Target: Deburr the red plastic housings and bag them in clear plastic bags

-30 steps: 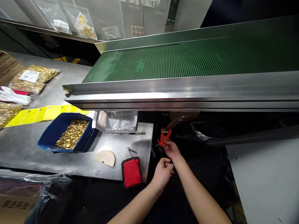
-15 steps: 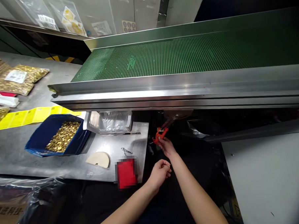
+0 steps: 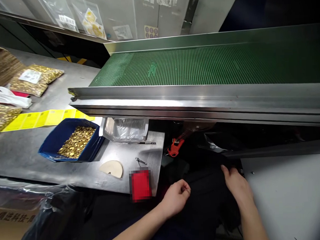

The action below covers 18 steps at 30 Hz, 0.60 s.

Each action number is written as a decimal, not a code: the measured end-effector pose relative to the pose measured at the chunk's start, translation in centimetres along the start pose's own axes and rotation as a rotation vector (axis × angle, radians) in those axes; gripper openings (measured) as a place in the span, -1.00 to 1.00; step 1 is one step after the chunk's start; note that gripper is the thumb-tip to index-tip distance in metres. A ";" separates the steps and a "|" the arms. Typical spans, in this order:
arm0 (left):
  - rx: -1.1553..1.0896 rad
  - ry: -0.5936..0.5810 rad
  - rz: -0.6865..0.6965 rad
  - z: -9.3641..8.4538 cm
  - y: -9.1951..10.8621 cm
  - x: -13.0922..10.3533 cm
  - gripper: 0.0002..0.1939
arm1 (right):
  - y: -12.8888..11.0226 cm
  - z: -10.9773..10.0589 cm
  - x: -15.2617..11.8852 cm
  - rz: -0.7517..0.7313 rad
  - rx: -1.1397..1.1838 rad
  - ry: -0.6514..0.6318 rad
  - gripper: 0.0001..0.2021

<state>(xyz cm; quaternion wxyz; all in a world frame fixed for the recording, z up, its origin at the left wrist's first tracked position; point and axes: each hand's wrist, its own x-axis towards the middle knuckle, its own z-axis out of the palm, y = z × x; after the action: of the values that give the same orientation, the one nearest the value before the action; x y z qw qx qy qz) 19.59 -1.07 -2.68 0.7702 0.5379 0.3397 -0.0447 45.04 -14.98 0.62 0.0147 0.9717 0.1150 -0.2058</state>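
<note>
My left hand (image 3: 177, 196) hovers over the dark cloth, to the right of the metal table's corner. Its fingers are curled in, thumb against the index finger, and nothing shows in them. At the left edge of a white surface is my right hand (image 3: 238, 187), its thumb apart from the fingers. Its fingertips are partly hidden beside small dark things. An orange-red plastic tool (image 3: 175, 147), its kind unclear, hangs under the conveyor, apart from both hands. A pixelated red item (image 3: 141, 185) lies on the table corner nearest my left hand.
A green conveyor belt (image 3: 173, 68) with a steel side rail (image 3: 174, 94) spans the view. On the metal table (image 3: 80, 174) are a blue bin (image 3: 51, 146) of golden bits, a metal tray (image 3: 128, 130), a cream disc (image 3: 112, 168), nail clippers (image 3: 141, 161) and filled bags (image 3: 37, 77).
My right hand has let go of the orange-red tool and moved right to the white surface's edge. My left hand stays curled. The view has shifted slightly.
</note>
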 end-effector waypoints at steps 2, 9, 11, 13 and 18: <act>0.011 -0.032 0.002 0.1 0.2 -0.7 -0.96 | 0.8 -0.2 0.2 -0.105 -0.025 -0.069 -0.45; -0.036 -0.068 0.019 -2.1 1.0 -4.3 -0.89 | 2.9 -0.9 -2.6 -0.406 0.268 -0.173 -0.56; -0.049 -0.031 0.041 -3.5 1.6 -5.4 -0.87 | 3.2 -0.8 -2.7 -0.339 0.355 -0.029 -0.53; -0.028 0.030 0.055 -4.8 2.2 -6.5 -0.85 | 2.4 -0.4 -2.0 -0.225 0.379 0.120 -0.43; 0.048 0.104 0.033 -6.2 3.1 -8.6 -0.81 | -3.8 1.5 2.1 -0.208 0.435 0.038 -0.17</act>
<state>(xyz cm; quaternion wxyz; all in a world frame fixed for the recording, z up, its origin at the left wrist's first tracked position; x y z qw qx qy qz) 11.43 3.03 3.55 0.7390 0.5634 0.3692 -0.0122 45.44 -10.95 -1.56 -0.2185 0.9386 0.1679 -0.2077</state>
